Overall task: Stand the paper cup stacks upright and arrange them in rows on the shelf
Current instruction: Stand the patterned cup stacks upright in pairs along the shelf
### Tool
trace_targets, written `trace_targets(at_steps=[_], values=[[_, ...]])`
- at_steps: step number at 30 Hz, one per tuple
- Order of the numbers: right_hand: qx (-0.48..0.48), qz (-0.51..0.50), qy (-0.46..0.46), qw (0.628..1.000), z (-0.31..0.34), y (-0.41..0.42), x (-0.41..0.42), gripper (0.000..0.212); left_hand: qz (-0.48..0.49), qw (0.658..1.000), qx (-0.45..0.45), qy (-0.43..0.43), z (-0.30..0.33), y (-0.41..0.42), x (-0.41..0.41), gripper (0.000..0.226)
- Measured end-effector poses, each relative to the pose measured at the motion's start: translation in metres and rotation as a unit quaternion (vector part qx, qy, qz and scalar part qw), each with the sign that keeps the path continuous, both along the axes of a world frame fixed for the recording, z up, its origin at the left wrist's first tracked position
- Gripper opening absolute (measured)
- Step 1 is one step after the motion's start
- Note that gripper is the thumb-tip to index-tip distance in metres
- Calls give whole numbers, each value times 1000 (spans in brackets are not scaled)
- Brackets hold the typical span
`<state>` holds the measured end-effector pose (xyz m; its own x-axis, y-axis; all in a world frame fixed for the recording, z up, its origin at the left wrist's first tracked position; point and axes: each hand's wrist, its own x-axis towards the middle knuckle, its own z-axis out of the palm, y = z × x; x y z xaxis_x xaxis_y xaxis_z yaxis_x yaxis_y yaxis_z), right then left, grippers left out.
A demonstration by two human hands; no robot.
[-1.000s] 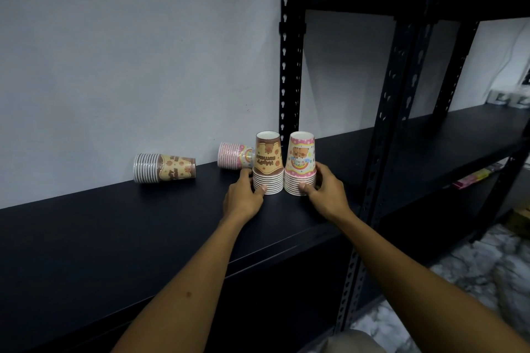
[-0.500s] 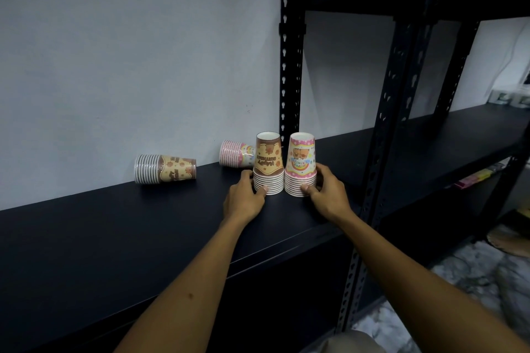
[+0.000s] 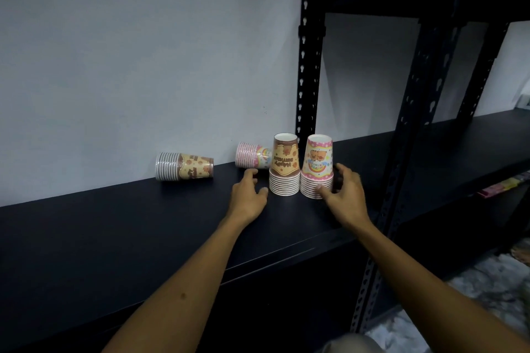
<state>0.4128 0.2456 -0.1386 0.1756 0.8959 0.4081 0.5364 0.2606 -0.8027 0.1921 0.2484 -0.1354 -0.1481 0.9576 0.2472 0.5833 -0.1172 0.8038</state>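
Note:
Two cup stacks stand rim-down side by side on the black shelf (image 3: 143, 238): a brown one (image 3: 284, 165) and a pink one (image 3: 317, 166). My right hand (image 3: 345, 192) curls around the pink stack's base, thumb on its front rims. Just left of the brown stack, my left hand (image 3: 248, 195) hovers with fingers apart, clear of it. Behind that hand a second pink stack (image 3: 252, 155) lies on its side against the wall. Further left lies a second brown stack (image 3: 183, 166), also on its side.
A perforated black upright (image 3: 308, 66) rises right behind the standing stacks, and another post (image 3: 401, 180) stands at the shelf's front right. The shelf continues to the right past them. The grey wall backs the shelf.
My left hand has let go of the brown stack and drawn a little to the left. The right hand stays on the pink stack. Both stacks remain in place.

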Motion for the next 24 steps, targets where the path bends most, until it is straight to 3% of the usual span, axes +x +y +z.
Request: trace_targets(at_steps=[4, 10, 14, 18, 21, 24], values=[[90, -47, 4, 995, -5, -23, -21, 47, 24, 995, 35, 89, 0, -8, -47, 47], [154, 118, -111, 975, 6, -28, -94, 26, 80, 976, 101, 177, 17, -11, -107, 34], [138, 159, -212, 954, 23, 9, -137, 27, 99, 950, 137, 262, 29, 3, -137, 46], [135, 175, -321, 921, 37, 48, -170, 42, 87, 898, 27, 430, 36, 23, -166, 81], [134, 121, -422, 888, 42, 75, -188, 55, 86, 879, -54, 466, 37, 33, -187, 92], [31, 24, -461, 886, 44, 98, -197, 63, 100, 881, -25, 462, 33, 33, -198, 87]])
